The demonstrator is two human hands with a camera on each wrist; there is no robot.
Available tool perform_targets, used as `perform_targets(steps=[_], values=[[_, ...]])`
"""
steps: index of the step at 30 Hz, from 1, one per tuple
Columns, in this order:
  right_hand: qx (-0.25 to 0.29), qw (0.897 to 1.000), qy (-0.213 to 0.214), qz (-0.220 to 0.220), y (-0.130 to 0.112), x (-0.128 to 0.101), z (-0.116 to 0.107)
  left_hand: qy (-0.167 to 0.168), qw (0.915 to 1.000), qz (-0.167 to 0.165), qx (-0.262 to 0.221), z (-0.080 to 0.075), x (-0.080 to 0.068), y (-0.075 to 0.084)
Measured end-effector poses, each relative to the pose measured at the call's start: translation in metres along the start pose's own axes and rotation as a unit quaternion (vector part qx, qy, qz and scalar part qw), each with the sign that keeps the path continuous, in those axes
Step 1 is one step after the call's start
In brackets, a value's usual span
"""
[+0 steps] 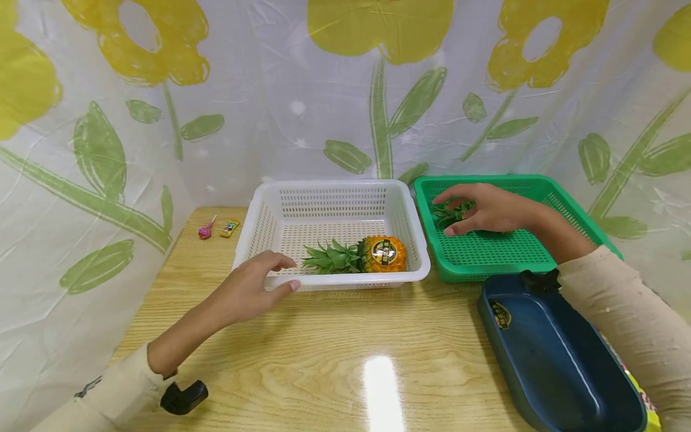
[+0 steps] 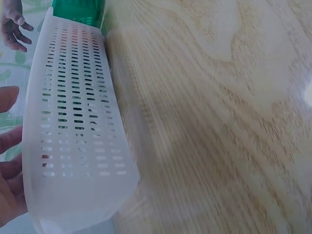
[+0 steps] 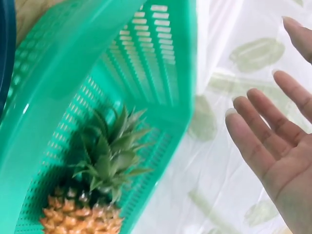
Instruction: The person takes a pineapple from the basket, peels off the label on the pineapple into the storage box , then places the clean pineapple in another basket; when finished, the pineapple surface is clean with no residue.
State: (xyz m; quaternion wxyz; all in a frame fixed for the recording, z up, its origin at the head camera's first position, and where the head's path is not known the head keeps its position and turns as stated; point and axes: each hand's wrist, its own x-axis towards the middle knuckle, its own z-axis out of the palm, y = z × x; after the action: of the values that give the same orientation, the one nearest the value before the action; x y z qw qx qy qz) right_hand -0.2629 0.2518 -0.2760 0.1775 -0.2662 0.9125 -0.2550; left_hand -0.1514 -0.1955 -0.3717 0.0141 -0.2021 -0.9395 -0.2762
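Cream sleeves cover both forearms at the near edge, one (image 1: 119, 384) entering from the left and the other (image 1: 621, 324) from the right, with a dark blue basin (image 1: 561, 354) partly beneath the right one. Inside the basin's far left wall is a black-and-gold label (image 1: 501, 315). Farther off, a white basket (image 1: 335, 279) and a green basket (image 1: 459, 273) stand side by side on the wood-grained table (image 1: 302, 360).

One pineapple (image 1: 367, 255) lies on its side in the white basket, by the near wall, its leaves to the left and its labelled body to the right. Another pineapple (image 3: 83, 212) lies in the green basket, mostly hidden by the right hand (image 1: 488, 210) in the head view. That hand hovers over it, fingers loosely apart, holding nothing. At the white basket's near left corner, the left hand (image 1: 254, 288) is half open with nothing in its grasp; whether it touches the rim cannot be told.

Left of the white basket, a lollipop (image 1: 205, 231) and a yellow-wrapped sweet (image 1: 229, 228) lie near each other. Flower-printed cloth (image 1: 270, 108) hangs at the far side.
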Motion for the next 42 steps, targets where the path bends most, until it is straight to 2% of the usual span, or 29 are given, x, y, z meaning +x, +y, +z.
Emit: perform_targets(steps=[14, 21, 30, 35, 42], values=[[0.007, 0.999, -0.037, -0.017, -0.022, 0.01, 0.017, 0.051, 0.9984, -0.019, 0.01, -0.013, -0.005, -0.005], [0.008, 0.998, -0.048, -0.041, -0.031, 0.018, 0.028, 0.066, 0.9967, -0.045, 0.018, -0.016, -0.009, -0.011], [-0.002, 0.996, -0.049, -0.074, -0.041, 0.024, 0.04, 0.052, 0.9931, -0.104, 0.013, -0.022, -0.011, -0.025], [-0.01, 0.995, -0.057, -0.076, -0.044, 0.03, 0.045, 0.047, 0.9927, -0.111, -0.004, -0.02, -0.01, -0.033], [-0.006, 0.995, -0.067, -0.069, -0.05, 0.038, 0.05, 0.017, 0.9931, -0.113, -0.027, -0.016, -0.006, -0.043]])
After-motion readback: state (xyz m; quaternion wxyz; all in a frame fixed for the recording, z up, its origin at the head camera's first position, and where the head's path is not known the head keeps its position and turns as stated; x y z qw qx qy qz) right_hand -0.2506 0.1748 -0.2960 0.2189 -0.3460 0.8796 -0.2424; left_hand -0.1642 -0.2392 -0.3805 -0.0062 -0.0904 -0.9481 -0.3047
